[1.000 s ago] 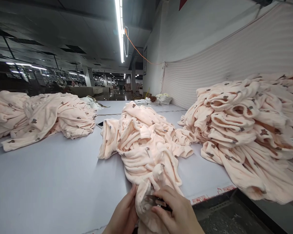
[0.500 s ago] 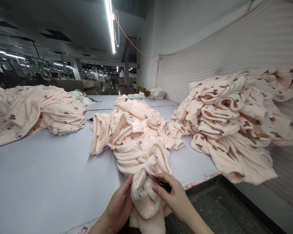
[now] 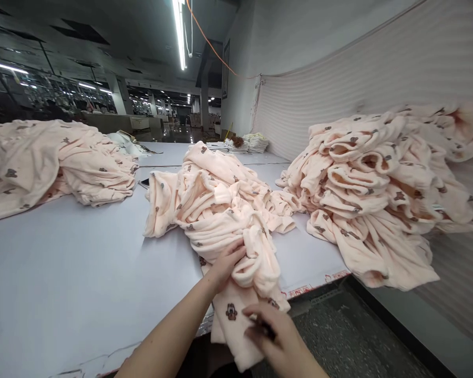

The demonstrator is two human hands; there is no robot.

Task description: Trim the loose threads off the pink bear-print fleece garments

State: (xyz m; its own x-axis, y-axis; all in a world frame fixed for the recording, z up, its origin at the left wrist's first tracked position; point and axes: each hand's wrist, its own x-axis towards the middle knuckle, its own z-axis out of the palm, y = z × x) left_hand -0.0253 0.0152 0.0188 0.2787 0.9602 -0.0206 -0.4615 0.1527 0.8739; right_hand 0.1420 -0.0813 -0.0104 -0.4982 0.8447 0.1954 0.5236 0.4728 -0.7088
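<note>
A heap of pale pink fleece garments with small brown bear prints point(image 3: 216, 202) lies in the middle of a wide white table point(image 3: 82, 273). My left hand point(image 3: 225, 262) reaches forward and grips a fold of the nearest garment point(image 3: 256, 265) at the heap's front. That garment hangs over the table's front edge. My right hand point(image 3: 274, 336) is low at the edge, fingers curled on a small dark tool point(image 3: 265, 329), pressed against the hanging cloth beside a bear print point(image 3: 231, 311).
A tall stack of the same pink garments point(image 3: 374, 184) sits at the right, overhanging the table edge, against a striped cloth wall. Another pile point(image 3: 51, 163) lies at the left. White folded pieces point(image 3: 256, 143) sit far back. Dark floor point(image 3: 358, 336) lies below right.
My left hand has moved from the table edge forward onto the heap and taken hold of a fold. My right hand has dropped lower with the dark tool. The garment hangs further over the edge.
</note>
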